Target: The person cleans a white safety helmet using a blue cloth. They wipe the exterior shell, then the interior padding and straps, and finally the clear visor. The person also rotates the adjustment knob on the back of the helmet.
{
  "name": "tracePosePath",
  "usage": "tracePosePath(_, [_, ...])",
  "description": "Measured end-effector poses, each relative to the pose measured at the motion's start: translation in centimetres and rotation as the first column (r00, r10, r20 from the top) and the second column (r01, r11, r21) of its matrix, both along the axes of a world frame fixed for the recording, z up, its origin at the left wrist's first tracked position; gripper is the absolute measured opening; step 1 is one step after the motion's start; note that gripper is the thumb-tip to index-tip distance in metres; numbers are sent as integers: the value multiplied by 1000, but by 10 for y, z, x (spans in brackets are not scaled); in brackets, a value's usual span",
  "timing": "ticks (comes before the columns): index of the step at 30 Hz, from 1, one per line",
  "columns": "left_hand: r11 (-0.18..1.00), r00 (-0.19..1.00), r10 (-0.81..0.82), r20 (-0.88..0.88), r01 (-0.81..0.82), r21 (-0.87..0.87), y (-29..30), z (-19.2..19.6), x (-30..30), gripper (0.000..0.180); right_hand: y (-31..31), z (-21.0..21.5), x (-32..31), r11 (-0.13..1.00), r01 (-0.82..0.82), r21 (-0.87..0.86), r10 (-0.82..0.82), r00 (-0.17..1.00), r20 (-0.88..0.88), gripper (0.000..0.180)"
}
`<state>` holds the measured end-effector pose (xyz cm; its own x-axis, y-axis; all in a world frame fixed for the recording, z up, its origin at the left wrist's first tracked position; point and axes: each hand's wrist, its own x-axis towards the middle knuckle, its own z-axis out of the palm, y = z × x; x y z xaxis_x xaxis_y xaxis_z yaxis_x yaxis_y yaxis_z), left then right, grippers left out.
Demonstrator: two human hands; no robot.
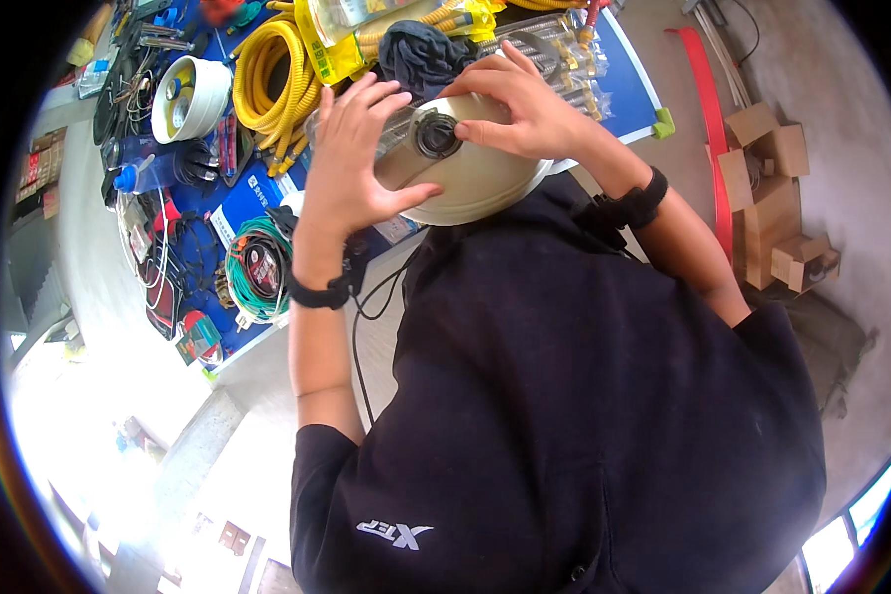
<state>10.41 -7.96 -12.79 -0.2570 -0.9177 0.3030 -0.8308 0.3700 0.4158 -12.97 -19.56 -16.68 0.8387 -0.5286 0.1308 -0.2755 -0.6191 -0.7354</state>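
Note:
A round white tub (485, 183) stands close against my body at the table's front edge. On or in it sits a small dark coil (437, 134), too small to make out its exact kind. My right hand (520, 104) reaches over the tub from the right, fingers stretched out and thumb tip at the coil's edge. At the tub's left side, my left hand (351, 163) is spread, with its thumb pointing toward the tub and nothing in its grasp. A clear plastic-looking piece (396, 134) shows between the hands, partly hidden.
The blue table (629, 94) is crowded. Yellow corrugated hoses (274, 74), a dark cloth (421, 59) and bagged metal hoses (569, 69) lie beyond my hands. Leftward are another white tub (193, 99), a blue bottle (148, 176) and green cable (257, 267). Cardboard boxes (772, 208) stand right.

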Motion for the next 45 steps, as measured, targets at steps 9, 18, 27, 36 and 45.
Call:
tracePosePath(9, [988, 985, -147, 91, 150, -26, -7, 15, 14, 76, 2, 2, 4, 997, -6, -74, 4, 1000, -22, 41])
tracePosePath(18, [996, 974, -90, 206, 88, 19, -1, 24, 11, 81, 6, -12, 8, 990, 46, -133, -37, 997, 71, 45])
tracePosePath(27, [999, 978, -39, 204, 37, 15, 2, 26, 1, 77, -1, -15, 3, 994, 13, -108, -3, 996, 89, 55])
tracePosePath(36, [994, 990, 64, 126, -51, -99, 5, 5, -28, 51, 3, -15, 5, 992, 13, -125, 2, 992, 123, 55])
tracePosePath(45, [997, 1000, -4, 31, 6, -71, -2, 2, -19, 50, 2, -12, 7, 998, 47, -52, -40, 991, 124, 49])
